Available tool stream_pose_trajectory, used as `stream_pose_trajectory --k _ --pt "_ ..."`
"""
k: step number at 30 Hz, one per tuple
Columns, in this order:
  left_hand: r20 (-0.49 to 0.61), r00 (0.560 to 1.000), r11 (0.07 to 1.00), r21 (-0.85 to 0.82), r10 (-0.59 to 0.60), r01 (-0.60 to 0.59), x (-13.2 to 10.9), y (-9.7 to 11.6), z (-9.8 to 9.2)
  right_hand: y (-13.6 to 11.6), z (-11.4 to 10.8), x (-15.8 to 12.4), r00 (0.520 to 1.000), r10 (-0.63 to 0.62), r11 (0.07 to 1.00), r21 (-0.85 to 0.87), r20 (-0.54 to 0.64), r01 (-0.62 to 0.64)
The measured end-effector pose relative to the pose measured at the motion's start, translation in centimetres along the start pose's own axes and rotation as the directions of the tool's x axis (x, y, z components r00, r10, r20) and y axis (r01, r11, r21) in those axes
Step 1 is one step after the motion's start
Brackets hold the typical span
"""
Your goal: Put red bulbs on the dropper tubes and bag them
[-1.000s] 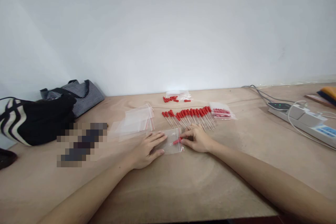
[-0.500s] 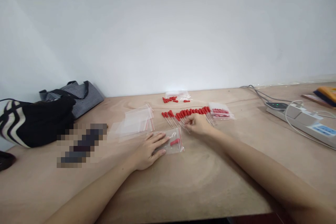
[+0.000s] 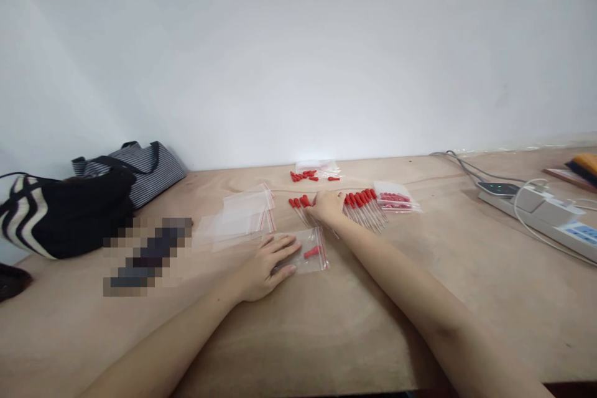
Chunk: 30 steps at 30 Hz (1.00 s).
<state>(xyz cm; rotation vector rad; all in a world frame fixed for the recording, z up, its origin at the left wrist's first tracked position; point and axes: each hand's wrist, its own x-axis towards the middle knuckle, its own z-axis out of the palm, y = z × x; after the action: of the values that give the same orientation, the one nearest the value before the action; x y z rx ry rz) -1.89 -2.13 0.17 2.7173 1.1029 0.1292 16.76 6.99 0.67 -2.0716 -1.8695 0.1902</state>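
My left hand (image 3: pixel 268 267) lies flat on a clear zip bag (image 3: pixel 303 236), its fingers spread and stretched out. Inside the bag's right end is a red rubber bulb (image 3: pixel 312 252). Farther out, my right hand (image 3: pixel 328 206) reaches down over the middle of a row of glass droppers (image 3: pixel 366 211) with red bulbs, hiding those beneath it. Its fingers bend down among the bulbs, but the fingertips are mostly hidden, so I cannot tell what they hold. To its left, a few droppers (image 3: pixel 298 203) show beside the hand.
Empty zip bags (image 3: pixel 242 208) overlap on the left. Loose red bulbs (image 3: pixel 303 175) lie near the wall, and a bag of bulbs (image 3: pixel 396 199) sits right of the row. A power strip (image 3: pixel 541 208) with cables stands at right, a black bag (image 3: pixel 84 214) at left.
My right hand has shifted left and a little farther away along the droppers, uncovering some on its right. The left hand stays on the bag.
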Motion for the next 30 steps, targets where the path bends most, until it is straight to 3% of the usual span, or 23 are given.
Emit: stream_pose_trajectory --k 10,15,18,21,23,30 --pt "0.0 1.0 1.0 0.008 -0.004 0.004 -0.1 0.2 -0.1 -1.1 0.4 0.4 1.0 0.013 0.993 0.115 -0.013 -0.011" --pt "0.005 1.0 1.0 0.004 -0.004 0.004 -0.1 0.2 -0.2 0.9 -1.4 0.2 0.992 -0.109 0.937 0.327 -0.062 0.124" --pt "0.001 1.0 1.0 0.0 -0.007 0.007 -0.1 0.2 -0.3 3.4 -2.6 -0.7 0.972 -0.196 0.834 0.499 -0.131 0.235" --pt "0.003 1.0 1.0 -0.003 -0.013 0.013 -0.1 0.3 -0.3 6.0 -3.0 -2.7 0.936 -0.205 0.492 0.797 -0.285 0.35" --pt "0.007 1.0 1.0 0.001 -0.018 0.018 -0.1 0.3 -0.3 7.4 -2.8 -4.3 0.943 -0.188 0.385 0.863 -0.274 0.327" --pt "-0.004 1.0 1.0 -0.009 -0.025 0.025 -0.1 0.2 -0.3 8.3 -1.0 -6.9 0.977 -0.046 0.334 0.918 -0.209 0.212"
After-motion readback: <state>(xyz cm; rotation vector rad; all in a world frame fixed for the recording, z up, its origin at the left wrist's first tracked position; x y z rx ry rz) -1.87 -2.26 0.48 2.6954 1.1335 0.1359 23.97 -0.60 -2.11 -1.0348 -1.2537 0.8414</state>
